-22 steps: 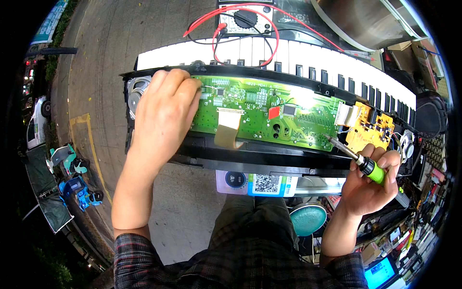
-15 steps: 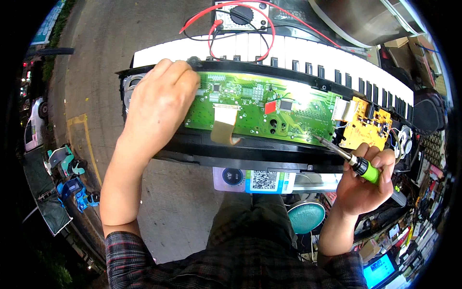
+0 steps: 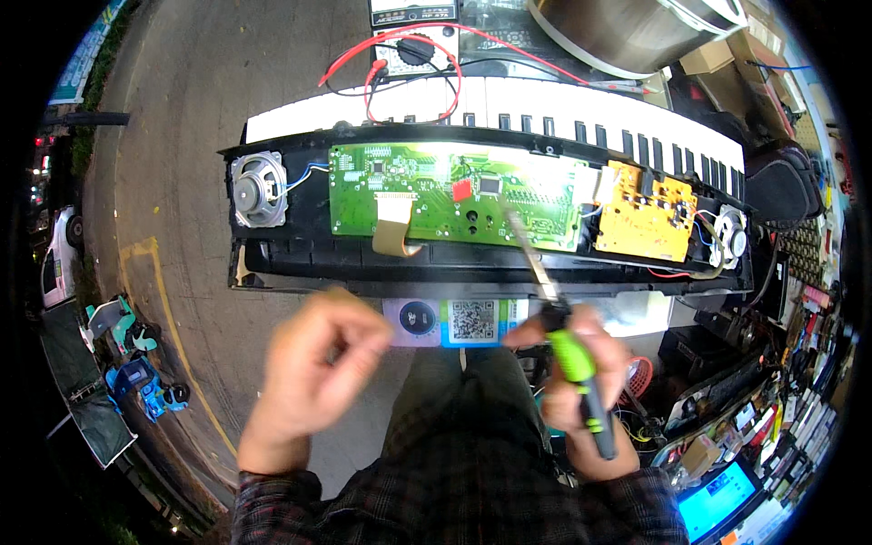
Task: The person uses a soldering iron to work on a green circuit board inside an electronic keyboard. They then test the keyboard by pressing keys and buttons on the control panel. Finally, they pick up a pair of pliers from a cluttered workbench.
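In the head view, grips the soldering iron (image 3: pixel 574 361) in the right hand (image 3: pixel 607 359), with fingers clamped round its green-and-black handle. Points the blurred tip over the near part of the green board (image 3: pixel 436 213); cannot tell contact from a gap there. Carries the left hand (image 3: pixel 304 374) near the close edge of the keyboard (image 3: pixel 454 263), with curled, blurred fingers; cannot tell whether together or apart. Appears paused between touches of iron to board, between the left speaker (image 3: pixel 259 189) and the orange board (image 3: pixel 640 222). Would call, for any further touch, for a steady tip, clear of the ribbon cable (image 3: pixel 392 232) and red square (image 3: pixel 463 189). Leaves open room leftward over the pavement (image 3: pixel 195 182); offers less beyond the far edge, beside the multimeter (image 3: pixel 416 50) and metal pot (image 3: pixel 618 32), and rightward, beside dark clutter (image 3: pixel 779 182)
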`<state>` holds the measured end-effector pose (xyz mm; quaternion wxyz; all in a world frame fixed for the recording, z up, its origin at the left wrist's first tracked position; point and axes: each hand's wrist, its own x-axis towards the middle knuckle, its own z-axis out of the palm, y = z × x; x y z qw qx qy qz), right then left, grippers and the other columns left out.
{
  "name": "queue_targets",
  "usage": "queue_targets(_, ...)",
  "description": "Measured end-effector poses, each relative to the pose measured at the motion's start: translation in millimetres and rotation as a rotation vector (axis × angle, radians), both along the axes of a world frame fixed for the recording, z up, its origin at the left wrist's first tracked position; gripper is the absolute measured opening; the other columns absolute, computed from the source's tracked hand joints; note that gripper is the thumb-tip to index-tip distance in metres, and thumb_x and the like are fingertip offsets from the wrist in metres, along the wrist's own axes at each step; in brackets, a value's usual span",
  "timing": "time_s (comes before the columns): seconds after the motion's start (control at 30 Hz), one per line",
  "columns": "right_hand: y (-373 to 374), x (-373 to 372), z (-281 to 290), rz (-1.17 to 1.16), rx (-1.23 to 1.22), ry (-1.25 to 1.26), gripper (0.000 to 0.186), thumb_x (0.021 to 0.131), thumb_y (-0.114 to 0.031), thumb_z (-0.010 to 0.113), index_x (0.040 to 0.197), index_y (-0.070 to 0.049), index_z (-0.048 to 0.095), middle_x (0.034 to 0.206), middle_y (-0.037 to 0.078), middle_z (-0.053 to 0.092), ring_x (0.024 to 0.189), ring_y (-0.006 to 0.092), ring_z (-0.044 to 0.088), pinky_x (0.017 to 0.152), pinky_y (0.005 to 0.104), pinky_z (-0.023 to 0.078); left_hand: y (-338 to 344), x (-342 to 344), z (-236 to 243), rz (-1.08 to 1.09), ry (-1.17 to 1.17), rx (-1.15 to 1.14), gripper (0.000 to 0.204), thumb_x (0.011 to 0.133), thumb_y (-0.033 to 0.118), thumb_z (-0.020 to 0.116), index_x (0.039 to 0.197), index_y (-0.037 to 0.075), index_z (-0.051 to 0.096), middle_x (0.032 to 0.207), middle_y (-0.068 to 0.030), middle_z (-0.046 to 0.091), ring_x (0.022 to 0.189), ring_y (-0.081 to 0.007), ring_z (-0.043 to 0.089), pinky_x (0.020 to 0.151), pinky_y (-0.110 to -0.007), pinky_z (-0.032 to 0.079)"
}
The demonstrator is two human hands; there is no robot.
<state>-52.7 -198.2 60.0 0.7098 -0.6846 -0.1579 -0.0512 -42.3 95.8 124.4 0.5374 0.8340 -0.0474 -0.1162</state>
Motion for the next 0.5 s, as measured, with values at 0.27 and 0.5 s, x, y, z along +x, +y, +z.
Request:
queue_targets(0.27, 38.1, -16.6, 18.8, 0.014, -0.292, -0.264, 0.061, 0.072, 0.003, 0.091, 0.128, -0.001, 0.067, 0.096, 0.011, 0.072, 0.067, 0.0266, 0.061, 0.059, 0.0397, 0.051, -33.8, -9.2, 19.3, -0.302, -0.062, -0.018, 0.017, 0.094, 0.002, 0.080, 0.108, 0.007, 0.072, 0.084, -0.0069, 0.060, 0.066, -0.0213, 0.060, 0.060, -0.033, 0.048)
queue_targets(0.5, 80.4, 1.8, 3.8, -0.064, -0.302, -0.227, 0.045, 0.078, 0.008, 0.080, 0.122, -0.004, 0.074, 0.082, 0.007, 0.062, 0.062, 0.0246, 0.056, 0.053, 0.0363, 0.044, 24.1, 49.4, -5.5, -0.465, 0.020, -0.054, 0.011, 0.094, 0.006, 0.083, 0.105, 0.007, 0.080, 0.083, -0.0008, 0.060, 0.068, -0.0108, 0.055, 0.058, -0.030, 0.042)
